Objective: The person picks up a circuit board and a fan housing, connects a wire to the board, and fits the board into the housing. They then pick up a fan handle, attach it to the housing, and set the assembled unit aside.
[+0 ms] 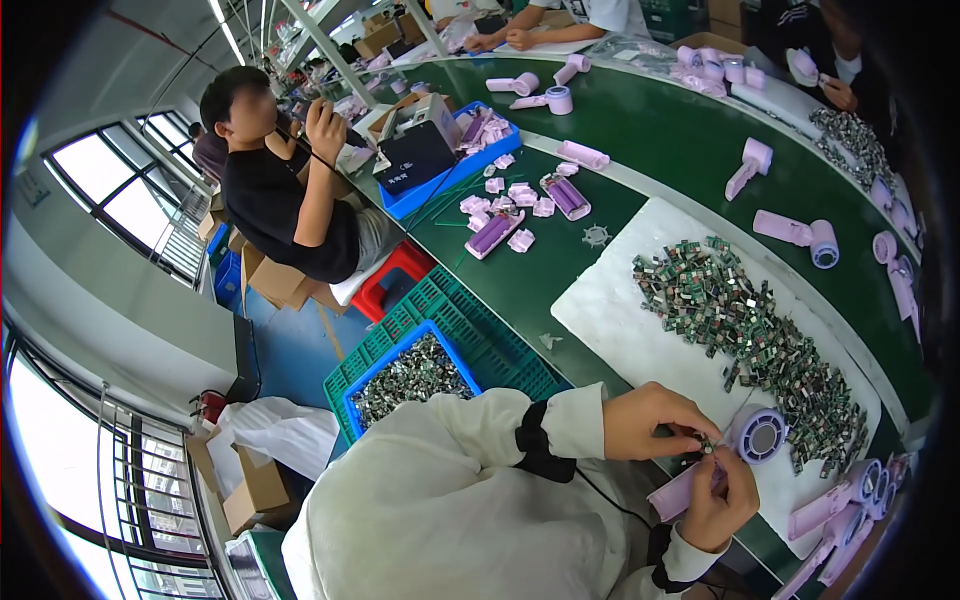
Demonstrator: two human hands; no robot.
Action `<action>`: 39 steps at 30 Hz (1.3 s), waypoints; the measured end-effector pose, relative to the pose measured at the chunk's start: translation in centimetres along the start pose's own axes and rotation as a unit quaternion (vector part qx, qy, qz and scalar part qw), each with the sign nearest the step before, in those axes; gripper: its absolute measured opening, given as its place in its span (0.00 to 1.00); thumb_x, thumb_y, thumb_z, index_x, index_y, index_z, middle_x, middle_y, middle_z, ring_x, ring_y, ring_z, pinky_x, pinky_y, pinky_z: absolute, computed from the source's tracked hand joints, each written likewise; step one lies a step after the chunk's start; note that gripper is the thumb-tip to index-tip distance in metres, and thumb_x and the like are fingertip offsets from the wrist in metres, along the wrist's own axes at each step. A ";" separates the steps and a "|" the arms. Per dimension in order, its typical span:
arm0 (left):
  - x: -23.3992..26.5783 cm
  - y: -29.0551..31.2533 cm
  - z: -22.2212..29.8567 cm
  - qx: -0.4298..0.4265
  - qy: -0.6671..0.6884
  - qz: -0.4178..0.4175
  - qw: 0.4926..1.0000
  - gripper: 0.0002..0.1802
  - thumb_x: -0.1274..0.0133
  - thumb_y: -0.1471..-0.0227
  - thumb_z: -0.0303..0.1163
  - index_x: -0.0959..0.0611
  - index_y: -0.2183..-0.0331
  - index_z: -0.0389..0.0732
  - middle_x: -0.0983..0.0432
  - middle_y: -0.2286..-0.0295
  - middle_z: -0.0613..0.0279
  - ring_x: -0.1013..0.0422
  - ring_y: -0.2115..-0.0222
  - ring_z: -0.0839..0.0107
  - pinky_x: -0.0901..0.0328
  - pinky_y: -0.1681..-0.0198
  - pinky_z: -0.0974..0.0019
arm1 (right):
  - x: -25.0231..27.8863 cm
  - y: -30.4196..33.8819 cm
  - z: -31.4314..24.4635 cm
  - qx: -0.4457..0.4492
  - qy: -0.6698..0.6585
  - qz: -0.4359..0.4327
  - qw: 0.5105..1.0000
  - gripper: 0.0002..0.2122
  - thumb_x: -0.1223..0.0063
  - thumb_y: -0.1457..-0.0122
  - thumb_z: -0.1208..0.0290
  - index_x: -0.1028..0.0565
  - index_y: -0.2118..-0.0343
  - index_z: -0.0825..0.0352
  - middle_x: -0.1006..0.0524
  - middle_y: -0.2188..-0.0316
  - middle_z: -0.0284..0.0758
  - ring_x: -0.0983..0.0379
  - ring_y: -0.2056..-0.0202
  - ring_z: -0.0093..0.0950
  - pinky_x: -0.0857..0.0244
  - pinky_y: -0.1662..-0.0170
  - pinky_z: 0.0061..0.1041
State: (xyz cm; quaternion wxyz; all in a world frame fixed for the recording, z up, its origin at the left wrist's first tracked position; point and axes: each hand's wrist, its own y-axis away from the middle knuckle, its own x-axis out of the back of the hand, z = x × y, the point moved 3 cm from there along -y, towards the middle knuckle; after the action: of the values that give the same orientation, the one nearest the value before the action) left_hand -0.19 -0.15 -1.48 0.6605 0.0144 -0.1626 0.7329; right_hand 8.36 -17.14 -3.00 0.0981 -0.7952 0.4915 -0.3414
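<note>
My left hand [655,424] is closed in a pinch, its fingertips on a small circuit board [707,446] that is mostly hidden by fingers. From the near side, my right hand [722,500] meets it, with thumb and forefinger pressed at the same small part. A light purple handheld fan is under and beside the right hand. Its round head [759,436] shows past the fingertips, and its handle [672,496] shows to the left of the right hand. Beyond the hands, a long heap of small green circuit boards [745,320] covers much of a white foam sheet [600,290].
More purple fans [850,505] lie close at right, others [790,228] along the green belt. Purple shell pieces [520,195] and a blue tray [405,205] stand farther left. A blue bin [465,365] of small parts sits on green crates [500,340]. Co-workers [290,190] sit around.
</note>
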 end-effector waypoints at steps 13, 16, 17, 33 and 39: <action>-0.9 0.4 -0.8 -0.049 -0.028 0.024 0.998 0.16 0.42 0.43 0.23 0.16 0.52 0.39 0.18 0.62 0.54 0.21 0.62 0.59 0.27 0.60 0.63 | 0.8 0.7 -1.1 0.064 0.095 0.011 0.993 0.07 0.39 0.51 0.80 0.21 0.67 0.68 0.30 0.74 0.40 0.34 0.71 0.38 0.40 0.68 0.35; -0.7 -0.2 -0.3 -0.050 -0.045 0.005 0.998 0.15 0.42 0.43 0.22 0.15 0.53 0.38 0.18 0.61 0.52 0.21 0.62 0.58 0.28 0.60 0.64 | 1.4 0.5 -1.8 0.075 0.092 -0.015 0.993 0.08 0.39 0.52 0.81 0.21 0.68 0.68 0.29 0.73 0.40 0.32 0.71 0.40 0.39 0.69 0.36; -0.1 -0.1 0.2 -0.034 -0.055 -0.001 0.998 0.15 0.42 0.43 0.22 0.16 0.53 0.37 0.18 0.61 0.52 0.21 0.62 0.59 0.28 0.60 0.65 | 1.2 -0.1 -1.9 0.046 0.082 -0.035 0.995 0.08 0.39 0.53 0.81 0.21 0.68 0.68 0.28 0.73 0.39 0.32 0.71 0.41 0.38 0.68 0.36; -1.0 -0.3 -1.1 0.084 0.212 -0.012 0.974 0.15 0.48 0.39 0.16 0.19 0.50 0.30 0.22 0.53 0.47 0.22 0.56 0.63 0.25 0.52 0.63 | 2.4 -0.1 -2.4 0.084 0.061 0.039 0.994 0.09 0.34 0.59 0.80 0.21 0.72 0.65 0.29 0.76 0.31 0.35 0.76 0.31 0.38 0.73 0.30; -0.1 -1.1 0.5 -0.015 -0.001 -0.052 0.999 0.17 0.46 0.42 0.15 0.18 0.51 0.31 0.21 0.56 0.48 0.21 0.60 0.66 0.26 0.55 0.67 | 2.3 -1.1 -2.3 0.111 0.052 -0.011 0.992 0.09 0.35 0.58 0.80 0.20 0.72 0.65 0.31 0.78 0.31 0.35 0.76 0.31 0.38 0.73 0.30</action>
State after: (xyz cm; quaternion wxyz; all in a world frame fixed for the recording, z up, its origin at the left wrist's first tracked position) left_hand 0.79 -0.29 -0.79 0.6976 0.0132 -0.1734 0.6950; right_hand 8.33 -18.17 0.29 0.1560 -0.7657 0.4463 -0.4360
